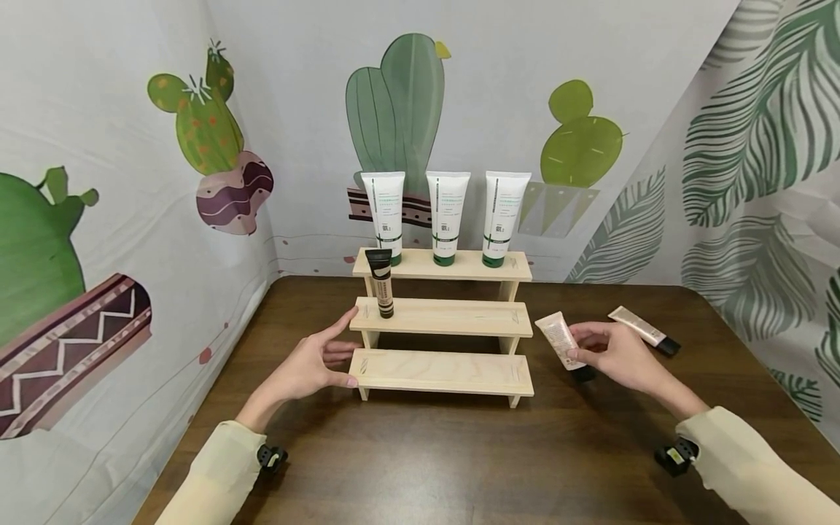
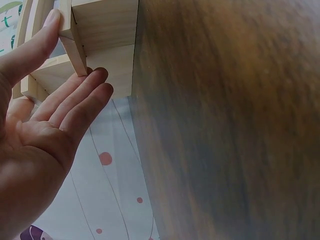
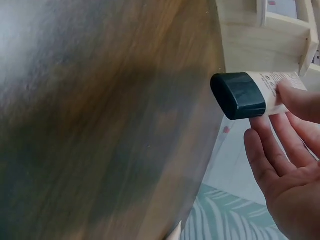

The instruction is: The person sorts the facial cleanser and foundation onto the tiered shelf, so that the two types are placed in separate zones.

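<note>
My right hand pinches a small beige cosmetic tube between thumb and fingers, to the right of the shelf. Its black cap points down and its flat end tilts up to the left. My left hand rests at the left side of the three-tier wooden display shelf, fingers extended. Its thumb touches the bottom tier's corner and its index fingertip lies at the middle tier's end. A slim dark-topped tube stands upright at the left of the middle tier.
Three white tubes with green caps, left, centre and right, stand on the top tier. Another beige tube with a black cap lies on the brown table behind my right hand. A cactus-print cloth hangs behind.
</note>
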Motion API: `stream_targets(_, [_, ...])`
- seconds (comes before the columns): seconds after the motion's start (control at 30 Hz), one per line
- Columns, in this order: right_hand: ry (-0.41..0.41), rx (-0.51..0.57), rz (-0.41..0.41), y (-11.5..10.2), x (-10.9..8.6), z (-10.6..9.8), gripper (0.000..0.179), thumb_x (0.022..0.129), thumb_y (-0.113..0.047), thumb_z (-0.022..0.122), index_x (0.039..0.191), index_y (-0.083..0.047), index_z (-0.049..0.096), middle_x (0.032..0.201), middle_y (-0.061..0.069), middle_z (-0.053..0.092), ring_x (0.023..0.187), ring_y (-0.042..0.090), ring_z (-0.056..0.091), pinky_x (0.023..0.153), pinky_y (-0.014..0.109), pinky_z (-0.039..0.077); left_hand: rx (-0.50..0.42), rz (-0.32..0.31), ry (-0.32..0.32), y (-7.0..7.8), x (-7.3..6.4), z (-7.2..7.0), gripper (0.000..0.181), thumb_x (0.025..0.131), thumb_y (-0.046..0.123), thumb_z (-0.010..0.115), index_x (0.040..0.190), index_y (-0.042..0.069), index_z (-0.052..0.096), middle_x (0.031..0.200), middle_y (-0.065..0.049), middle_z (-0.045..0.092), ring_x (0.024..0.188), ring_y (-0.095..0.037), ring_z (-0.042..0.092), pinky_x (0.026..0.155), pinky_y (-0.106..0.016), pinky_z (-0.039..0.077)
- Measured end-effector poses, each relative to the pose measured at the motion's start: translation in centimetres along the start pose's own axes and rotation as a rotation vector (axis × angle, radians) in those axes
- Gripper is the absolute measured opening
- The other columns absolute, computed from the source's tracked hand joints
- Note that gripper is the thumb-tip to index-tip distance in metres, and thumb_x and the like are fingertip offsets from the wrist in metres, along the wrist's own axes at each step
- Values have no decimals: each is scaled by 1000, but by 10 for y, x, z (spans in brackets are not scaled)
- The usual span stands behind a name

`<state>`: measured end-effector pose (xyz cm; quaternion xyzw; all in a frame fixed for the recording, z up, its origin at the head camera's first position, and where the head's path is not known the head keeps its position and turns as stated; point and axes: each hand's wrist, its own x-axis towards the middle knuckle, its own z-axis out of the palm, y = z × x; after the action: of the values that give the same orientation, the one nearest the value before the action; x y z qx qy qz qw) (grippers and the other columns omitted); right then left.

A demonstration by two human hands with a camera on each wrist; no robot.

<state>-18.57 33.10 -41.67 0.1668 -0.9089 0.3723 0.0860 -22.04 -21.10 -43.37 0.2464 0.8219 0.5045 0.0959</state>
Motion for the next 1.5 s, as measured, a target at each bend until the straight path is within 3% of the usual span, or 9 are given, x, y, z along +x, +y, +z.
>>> stream_targets(0.4, [94, 51, -19, -17, 0, -2, 36, 86, 0, 86, 119, 11, 73, 95, 15, 78, 82, 8, 73, 62, 17, 57, -5, -6, 4, 1, -1, 1, 122, 75, -6, 93, 170, 25, 23, 135, -34, 62, 121, -43, 66, 102, -51, 56])
stream_targets(0.9, [212, 70, -11, -62, 6, -11, 39, 84, -3, 89, 120, 4, 76, 96, 13, 78, 79, 4, 72, 59, 15, 54, -24, -23, -5, 2, 0, 2, 124, 74, -7, 93, 170, 29, 23, 139, -35, 59, 123, -40, 65, 103, -49, 56])
stream_targets(1.23, [232, 146, -76, -93, 18, 2, 38, 84, -4, 89, 120, -1, 78, 96, 9, 79, 80, 9, 74, 57, 17, 53, -1, -26, 3, 5, 0, 0, 124, 74, -5, 93, 170, 30, 23, 138, -32, 61, 122, -40, 66, 104, -52, 55])
stream_targets(1.5, [246, 186, -106, -103, 38, 21, 36, 85, -5, 90, 118, -1, 79, 93, 8, 79, 81, 10, 75, 57, 19, 54, 4, -23, 0, 3, 1, 1, 124, 75, -4, 94, 170, 31, 23, 137, -30, 63, 122, -39, 66, 103, -51, 56])
